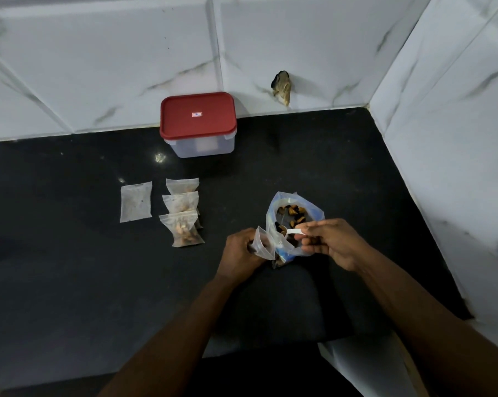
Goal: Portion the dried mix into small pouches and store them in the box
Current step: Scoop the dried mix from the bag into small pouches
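Fingers of the left hand [242, 253] are curling round a small clear pouch [263, 244], gripping it so that its open mouth is tilting up and to the right of them. Just to the right of those fingers a large clear bag [272, 217] is standing open on the black counter [70, 253]; whether pouch and bag are touching cannot be told. The right hand [329, 242] is pinching the handle of a white spoon [293, 231] between thumb and fingertips. The spoon's bowl is reaching leftward from them into the bag's mouth. Dark and orange pieces of dried mix [290, 212] are lying inside the bag, just beyond the right fingertips.

Beyond the left fingers and to their left, three filled pouches [184, 229] are lying in an overlapping column, the nearest one near the knuckles. One flat pouch [136, 201] is lying just left of that column, apart from it. Well beyond both sets of fingers, the box [202, 146] is sitting against the tiled wall [99, 67], its red lid [197, 114] resting on top.
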The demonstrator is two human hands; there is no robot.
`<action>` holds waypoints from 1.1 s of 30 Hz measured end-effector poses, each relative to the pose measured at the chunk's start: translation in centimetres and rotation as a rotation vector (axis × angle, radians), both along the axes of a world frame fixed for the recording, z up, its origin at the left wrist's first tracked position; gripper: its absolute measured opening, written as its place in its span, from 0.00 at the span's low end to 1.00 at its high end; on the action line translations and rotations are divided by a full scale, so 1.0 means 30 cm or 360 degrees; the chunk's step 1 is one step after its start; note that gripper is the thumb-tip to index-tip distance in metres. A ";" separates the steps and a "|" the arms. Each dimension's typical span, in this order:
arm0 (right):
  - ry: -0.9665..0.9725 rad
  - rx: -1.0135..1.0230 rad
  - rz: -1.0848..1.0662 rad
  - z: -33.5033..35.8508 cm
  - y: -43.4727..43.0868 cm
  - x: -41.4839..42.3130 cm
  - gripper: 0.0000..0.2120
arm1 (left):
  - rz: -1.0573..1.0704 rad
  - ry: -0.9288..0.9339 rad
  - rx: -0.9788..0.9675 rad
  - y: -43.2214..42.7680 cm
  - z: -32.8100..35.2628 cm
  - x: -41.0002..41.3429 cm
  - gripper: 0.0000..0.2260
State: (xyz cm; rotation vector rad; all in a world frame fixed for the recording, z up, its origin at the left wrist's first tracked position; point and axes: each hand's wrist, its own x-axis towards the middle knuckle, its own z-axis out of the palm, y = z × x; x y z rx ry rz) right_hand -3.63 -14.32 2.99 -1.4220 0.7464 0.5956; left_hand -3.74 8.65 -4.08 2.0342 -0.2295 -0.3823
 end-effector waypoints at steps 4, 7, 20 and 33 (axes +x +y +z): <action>-0.0032 0.0050 -0.0075 0.014 0.004 0.000 0.08 | 0.0017 0.0017 -0.0028 0.008 0.013 -0.004 0.12; -0.0076 0.0068 -0.0071 0.020 0.002 0.006 0.09 | 0.0014 0.0055 -0.0029 0.013 0.027 -0.005 0.14; -0.0203 0.0097 -0.0031 0.059 -0.026 0.015 0.11 | 0.0256 0.0151 -0.0118 0.052 0.060 0.008 0.16; -0.0417 0.0328 0.0039 0.149 0.042 -0.007 0.10 | 0.0096 -0.0027 -0.0238 0.059 0.104 0.058 0.21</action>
